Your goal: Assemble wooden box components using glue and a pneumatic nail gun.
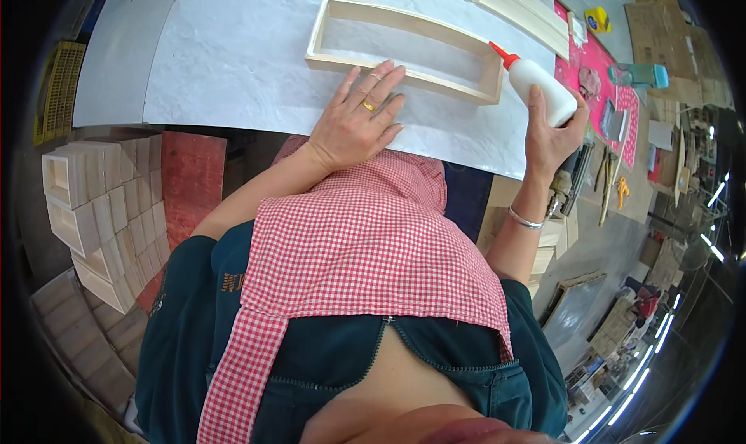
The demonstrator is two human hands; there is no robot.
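Observation:
A long, narrow rectangular frame of pale wood [420, 76] lies on the white worktable, the tabletop showing through its middle. My left hand [359, 118] rests at the frame's near side with fingers spread, the fingertips by the near wall. A gold ring sits on one finger. In my right hand [556, 129] is a white glue bottle [538, 87] with a red nozzle, gripped round its lower end and tilted. The nozzle's tip points up and left, at the right end of the frame. Whether glue is coming out cannot be made out.
Pale wooden strips [505, 13] lie at the table's far right. Beyond them a pink surface [579, 63] carries a yellow container [597, 19] and a teal object [639, 76]. Stacked wooden boxes [109, 203] stand at left, beside a red board [193, 184]. A yellow crate [59, 90] is at far left.

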